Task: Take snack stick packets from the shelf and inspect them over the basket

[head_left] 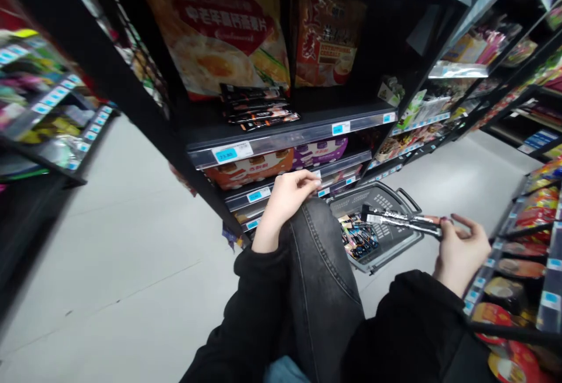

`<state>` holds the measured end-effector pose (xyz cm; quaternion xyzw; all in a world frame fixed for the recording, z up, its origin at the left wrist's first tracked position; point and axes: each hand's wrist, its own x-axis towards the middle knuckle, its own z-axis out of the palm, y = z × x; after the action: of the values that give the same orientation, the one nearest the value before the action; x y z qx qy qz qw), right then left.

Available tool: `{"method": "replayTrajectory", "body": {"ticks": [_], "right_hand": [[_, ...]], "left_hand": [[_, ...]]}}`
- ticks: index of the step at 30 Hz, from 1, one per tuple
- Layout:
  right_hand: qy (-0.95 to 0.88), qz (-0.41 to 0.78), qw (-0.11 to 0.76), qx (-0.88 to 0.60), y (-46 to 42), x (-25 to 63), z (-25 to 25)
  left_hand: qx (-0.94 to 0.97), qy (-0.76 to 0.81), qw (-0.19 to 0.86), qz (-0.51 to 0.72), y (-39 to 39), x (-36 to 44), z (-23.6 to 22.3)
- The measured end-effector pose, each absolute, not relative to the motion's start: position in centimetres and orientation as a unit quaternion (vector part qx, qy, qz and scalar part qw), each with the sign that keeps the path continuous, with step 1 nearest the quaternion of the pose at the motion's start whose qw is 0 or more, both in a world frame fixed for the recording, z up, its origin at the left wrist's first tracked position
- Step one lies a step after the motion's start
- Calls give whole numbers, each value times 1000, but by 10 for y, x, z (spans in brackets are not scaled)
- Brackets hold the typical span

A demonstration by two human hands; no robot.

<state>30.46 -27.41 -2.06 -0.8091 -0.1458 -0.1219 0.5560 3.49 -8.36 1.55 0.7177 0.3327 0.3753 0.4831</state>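
Right hand pinches a stick packet by one end over the basket; left hand, half-open, nothing visible in it, rests on the knee. Moving packets seems in hand (which way, I cannot tell); placing calls for steady aim.

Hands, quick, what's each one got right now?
Left hand: bent by the knee, nothing seen in it; can't tell if closed.
Right hand: closed on a slim black sachet.

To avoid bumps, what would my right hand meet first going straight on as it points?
Your right hand, black packaging leading, would probably meet your knee, passing above the basket; depth is unclear.
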Motion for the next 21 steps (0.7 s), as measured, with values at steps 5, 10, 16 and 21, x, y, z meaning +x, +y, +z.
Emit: {"method": "replayTrajectory", "body": {"ticks": [5,10,16,21], "right_hand": [[-186,73,262,-944,-257,330,-90],[-200,145,229,-942,-237,319,-146],[-227,256,169,-924,-229,312,-183],[-261,308,142,-904,-224,304,-189]], "left_hand": [[691,500,163,497,-41,8,20],[731,561,-5,388,30,-8,44],[784,575,-27,234,88,-8,56],[797,576,-13,181,106,-10,57]]}}
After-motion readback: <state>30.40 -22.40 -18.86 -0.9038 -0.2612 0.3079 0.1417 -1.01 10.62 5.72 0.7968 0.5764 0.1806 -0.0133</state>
